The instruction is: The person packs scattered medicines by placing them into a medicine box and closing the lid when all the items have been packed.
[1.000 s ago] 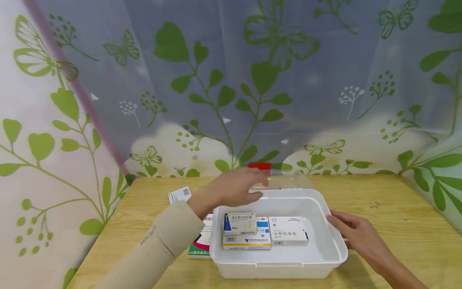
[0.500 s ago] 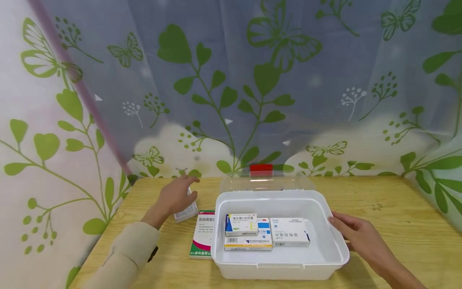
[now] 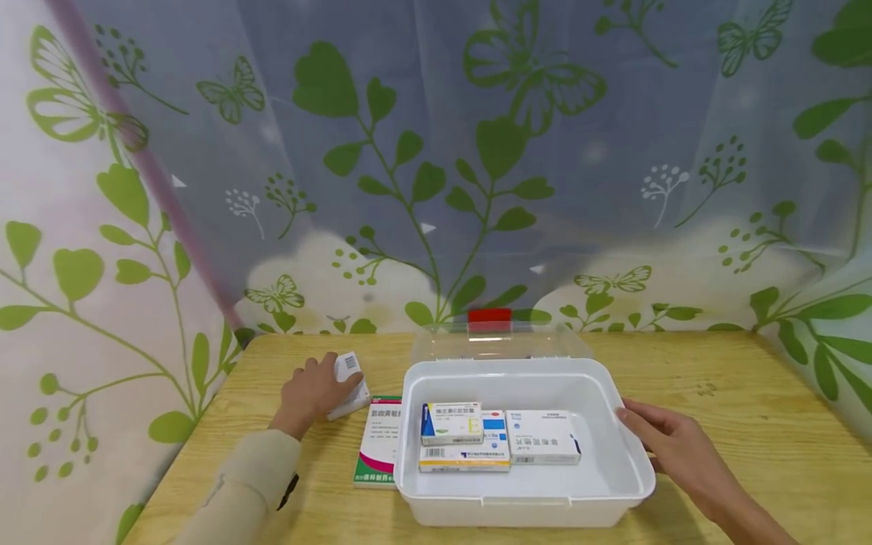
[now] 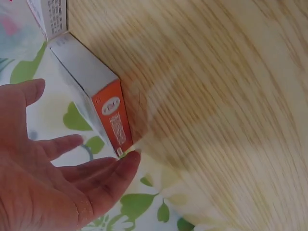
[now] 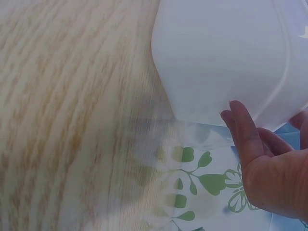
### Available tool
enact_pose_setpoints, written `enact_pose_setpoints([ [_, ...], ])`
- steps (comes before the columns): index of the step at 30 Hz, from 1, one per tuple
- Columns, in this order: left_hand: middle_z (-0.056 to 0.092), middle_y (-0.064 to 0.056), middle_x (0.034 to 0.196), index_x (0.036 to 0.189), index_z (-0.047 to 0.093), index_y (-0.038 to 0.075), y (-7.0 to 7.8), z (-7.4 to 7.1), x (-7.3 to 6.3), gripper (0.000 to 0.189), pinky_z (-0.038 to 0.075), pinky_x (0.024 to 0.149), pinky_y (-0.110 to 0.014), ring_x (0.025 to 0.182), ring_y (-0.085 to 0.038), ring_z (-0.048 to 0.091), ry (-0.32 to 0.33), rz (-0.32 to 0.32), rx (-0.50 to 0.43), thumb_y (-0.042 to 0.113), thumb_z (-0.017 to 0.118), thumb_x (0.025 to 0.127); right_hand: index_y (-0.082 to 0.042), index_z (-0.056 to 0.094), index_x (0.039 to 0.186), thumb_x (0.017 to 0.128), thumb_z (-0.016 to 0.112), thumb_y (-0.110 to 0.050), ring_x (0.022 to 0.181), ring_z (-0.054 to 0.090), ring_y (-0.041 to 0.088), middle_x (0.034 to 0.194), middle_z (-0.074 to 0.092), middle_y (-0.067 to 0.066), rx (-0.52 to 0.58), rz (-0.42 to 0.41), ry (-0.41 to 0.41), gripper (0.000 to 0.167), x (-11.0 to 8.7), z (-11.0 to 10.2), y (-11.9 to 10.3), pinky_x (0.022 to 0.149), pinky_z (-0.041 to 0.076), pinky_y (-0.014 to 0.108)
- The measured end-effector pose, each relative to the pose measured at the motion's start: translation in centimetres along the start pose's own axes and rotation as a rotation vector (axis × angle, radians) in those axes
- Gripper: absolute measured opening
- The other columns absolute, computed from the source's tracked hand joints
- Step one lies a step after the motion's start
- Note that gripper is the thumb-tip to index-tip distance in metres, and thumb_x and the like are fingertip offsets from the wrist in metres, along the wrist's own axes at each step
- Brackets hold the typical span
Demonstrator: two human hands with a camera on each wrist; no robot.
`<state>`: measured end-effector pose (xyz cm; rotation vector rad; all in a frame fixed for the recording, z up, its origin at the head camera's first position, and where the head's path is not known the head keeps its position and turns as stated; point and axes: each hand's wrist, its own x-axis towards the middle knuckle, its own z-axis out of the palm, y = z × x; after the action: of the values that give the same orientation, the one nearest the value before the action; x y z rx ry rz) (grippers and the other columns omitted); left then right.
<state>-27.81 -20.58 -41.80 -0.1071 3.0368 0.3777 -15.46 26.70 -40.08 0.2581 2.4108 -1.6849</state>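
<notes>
My left hand (image 3: pixel 315 393) is at a small white medicine box (image 3: pixel 349 382) on the left of the table, with the thumb over it. In the left wrist view, the fingers are spread beside a medicine box with an orange end (image 4: pixel 113 115), fingertips near its lower corner. My right hand (image 3: pixel 671 439) holds the right rim of a white plastic storage box (image 3: pixel 524 511), thumb on the rim and fingers along the outer wall (image 5: pixel 216 62). Inside lie a vitamin E box (image 3: pixel 452 424), a blue, white and yellow box (image 3: pixel 465 456) beneath it, and a white medicine box (image 3: pixel 543 437).
A green, white and pink medicine box (image 3: pixel 378 446) lies left of the storage box, partly hidden by it. The clear lid (image 3: pixel 443 344) with its red latch (image 3: pixel 489 319) is raised behind. A patterned curtain (image 3: pixel 381 227) closes off the table's (image 3: pixel 736 393) far side.
My left hand has moved from above the storage box, left and down to the small white medicine box. The right hand stays at the storage box's rim.
</notes>
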Motion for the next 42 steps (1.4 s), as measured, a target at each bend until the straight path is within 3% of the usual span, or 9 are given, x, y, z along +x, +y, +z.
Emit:
enact_pose_setpoints([
  [5,0.054,-0.027,0.111,0.141,0.038,0.0,0.2,0.7,0.4,0.084,0.046,0.068,-0.046,0.089,-0.036,0.053,-0.034,-0.042,-0.002,0.06,0.054,0.086,0.001,0.036,0.145,0.09,0.057,-0.054,0.094,0.064,0.02,0.138,0.047,0.022,0.0,-0.002,0.002,0.081,0.0,0.1,0.1,0.07,0.057,0.036],
  [10,0.051,-0.027,0.107,0.141,0.037,-0.002,0.5,0.9,0.9,0.083,0.045,0.067,-0.044,0.086,-0.035,0.051,-0.034,-0.074,-0.053,0.053,0.06,0.083,0.001,0.036,0.145,0.091,0.056,-0.053,0.093,0.065,0.02,0.137,0.048,0.022,0.008,-0.01,0.002,0.079,0.0,0.2,0.1,0.07,0.057,0.037],
  [16,0.039,-0.036,0.117,0.146,0.028,-0.002,1.0,0.6,1.7,0.092,0.046,0.073,-0.048,0.086,-0.037,0.049,-0.081,-0.108,-0.093,0.051,0.063,0.08,0.002,0.036,0.145,0.091,0.056,-0.055,0.094,0.064,0.02,0.137,0.048,0.023,-0.006,-0.004,0.013,0.081,0.0,0.1,0.0,0.07,0.057,0.036],
  [23,0.023,-0.044,0.13,0.148,0.021,-0.004,0.7,-0.3,2.4,0.1,0.044,0.082,-0.054,0.094,-0.043,0.045,-0.194,-0.145,-0.177,0.055,0.064,0.08,0.001,0.037,0.144,0.09,0.056,-0.055,0.093,0.065,0.02,0.136,0.049,0.022,0.006,0.001,0.029,0.08,0.0,0.2,0.2,0.07,0.057,0.037],
  [28,0.024,-0.046,0.13,0.15,0.015,-0.002,0.2,-0.2,2.6,0.103,0.042,0.085,-0.055,0.096,-0.044,0.045,-0.225,-0.156,-0.209,0.057,0.062,0.08,0.001,0.037,0.144,0.09,0.056,-0.055,0.093,0.065,0.02,0.136,0.049,0.022,0.004,0.005,0.029,0.081,0.0,0.2,0.0,0.07,0.057,0.037],
  [32,0.031,-0.043,0.126,0.149,0.017,-0.002,-0.3,0.2,2.8,0.102,0.045,0.079,-0.051,0.092,-0.041,0.047,-0.202,-0.134,-0.182,0.059,0.061,0.079,0.001,0.037,0.145,0.09,0.056,-0.055,0.093,0.065,0.02,0.136,0.049,0.022,0.002,-0.002,0.029,0.08,-0.1,0.2,-0.1,0.07,0.057,0.036],
  [39,0.03,-0.034,0.125,0.149,0.019,0.005,-1.5,1.3,3.4,0.1,0.051,0.046,-0.038,0.086,-0.039,0.048,-0.188,-0.124,-0.237,0.059,0.063,0.078,0.001,0.037,0.145,0.091,0.056,-0.054,0.093,0.065,0.02,0.135,0.05,0.022,0.007,-0.014,0.027,0.079,-0.2,0.2,-0.1,0.07,0.057,0.037],
  [42,0.033,-0.033,0.127,0.149,0.022,0.005,-2.1,1.3,3.5,0.097,0.051,0.046,-0.036,0.087,-0.038,0.049,-0.186,-0.094,-0.278,0.059,0.063,0.08,0.001,0.037,0.144,0.091,0.056,-0.054,0.093,0.065,0.021,0.135,0.05,0.022,0.01,-0.013,0.027,0.079,-0.2,0.3,0.0,0.07,0.057,0.037],
])
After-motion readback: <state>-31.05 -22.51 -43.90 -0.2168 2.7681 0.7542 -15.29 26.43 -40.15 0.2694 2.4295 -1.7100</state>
